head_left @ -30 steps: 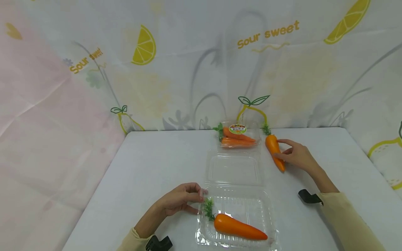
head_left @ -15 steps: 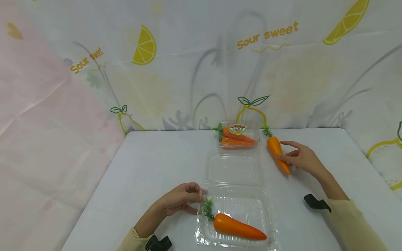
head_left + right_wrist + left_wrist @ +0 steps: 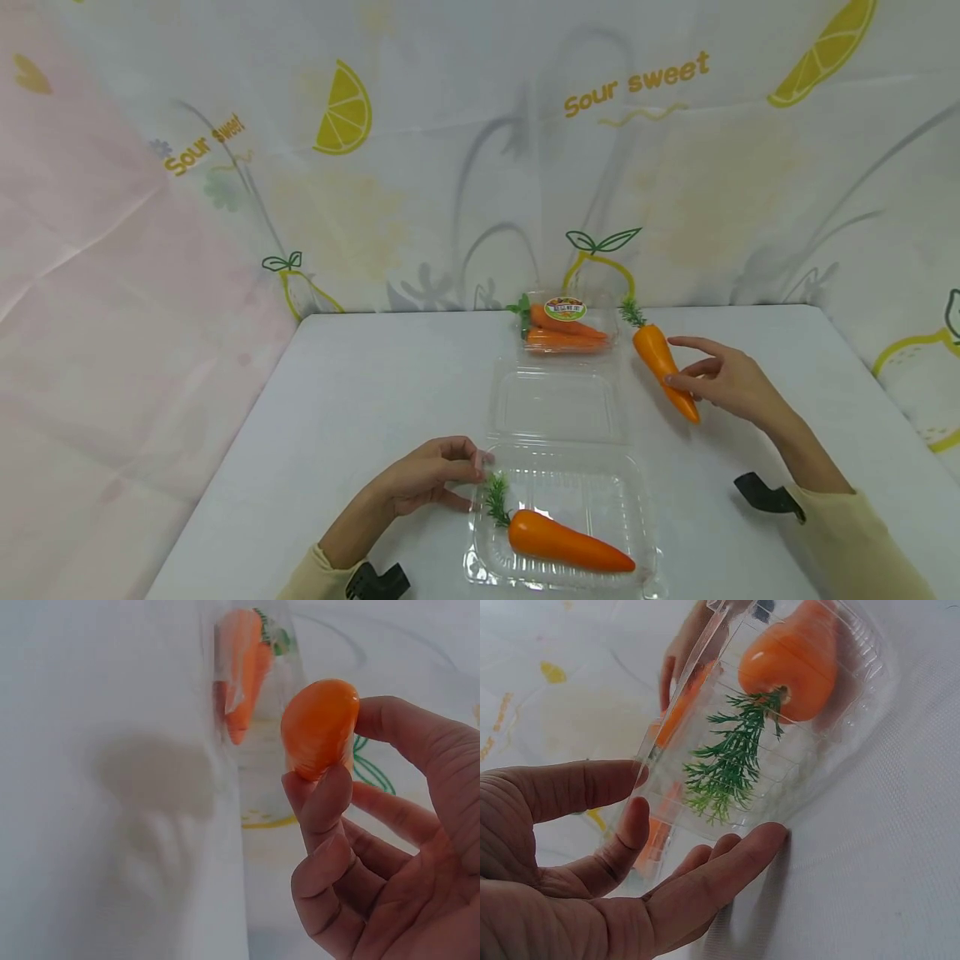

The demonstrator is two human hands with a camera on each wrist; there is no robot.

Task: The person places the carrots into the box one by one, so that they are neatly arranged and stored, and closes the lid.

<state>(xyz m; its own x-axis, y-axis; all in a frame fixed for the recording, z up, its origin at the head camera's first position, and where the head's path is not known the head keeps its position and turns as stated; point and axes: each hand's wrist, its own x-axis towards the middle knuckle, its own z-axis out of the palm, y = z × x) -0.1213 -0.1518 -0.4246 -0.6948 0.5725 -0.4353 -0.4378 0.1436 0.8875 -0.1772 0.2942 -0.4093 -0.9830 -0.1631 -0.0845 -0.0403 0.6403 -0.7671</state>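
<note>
My right hand (image 3: 731,379) pinches an orange carrot (image 3: 657,358) with a green leafy top between thumb and fingers. A shadow falls on the table beneath it, and the right wrist view shows its tip end (image 3: 319,724) apart from the tabletop. At the left side of an open, clear plastic clamshell box (image 3: 637,500), my left hand (image 3: 431,479) holds the rim with its fingertips. Another carrot (image 3: 566,542) lies in that box, its leafy top toward my left hand. In the left wrist view the leafy top (image 3: 731,757) shows through the clear wall.
The box's lid (image 3: 558,404) lies folded back on the white table (image 3: 390,375). Behind it stands a closed clear pack of carrots (image 3: 566,337) with a label. A printed cloth (image 3: 450,150) hangs along the table's back edge.
My right hand has moved slightly nearer and to the right, and the carrot it pinches has come up off the table. The left hand holds its place at the box.
</note>
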